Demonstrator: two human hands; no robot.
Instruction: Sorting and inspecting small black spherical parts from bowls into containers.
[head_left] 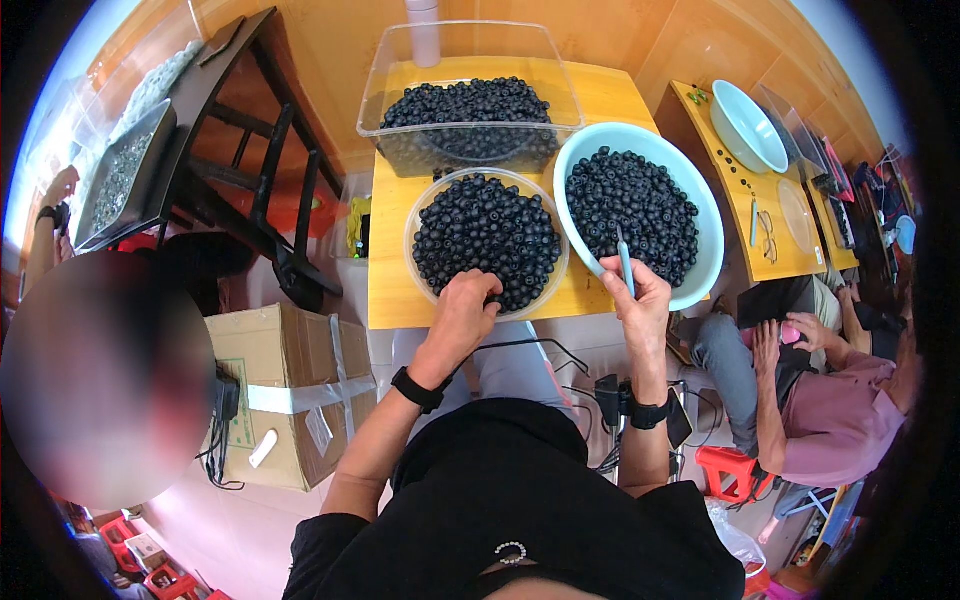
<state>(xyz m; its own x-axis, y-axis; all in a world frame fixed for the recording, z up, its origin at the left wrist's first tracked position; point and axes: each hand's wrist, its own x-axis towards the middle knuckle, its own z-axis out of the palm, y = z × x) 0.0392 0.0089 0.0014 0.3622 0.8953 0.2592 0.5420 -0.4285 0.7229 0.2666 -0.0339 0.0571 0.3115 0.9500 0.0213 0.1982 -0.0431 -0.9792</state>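
My left hand (466,312) reaches over the near rim of a round clear tub (412,268). Its fingers are curled down among round black beads (485,235), each with a small hole; whatever lies between the fingertips is hidden. My right hand (645,300) grips a slim tool with a pale blue handle (627,272) and a thin metal tip pointing up and away. That hand is at the near rim of a light blue oval bowl (710,225), which holds many similar black beads (635,205). Both vessels stand side by side on a yellow wooden table (388,295).
A large clear bin (470,150) of black beads stands behind the tub. Left are a cardboard box (290,400) and a dark table (215,90) with a tray (125,180). At right, a person (840,410) sits by another table (790,225). Another person is at far left.
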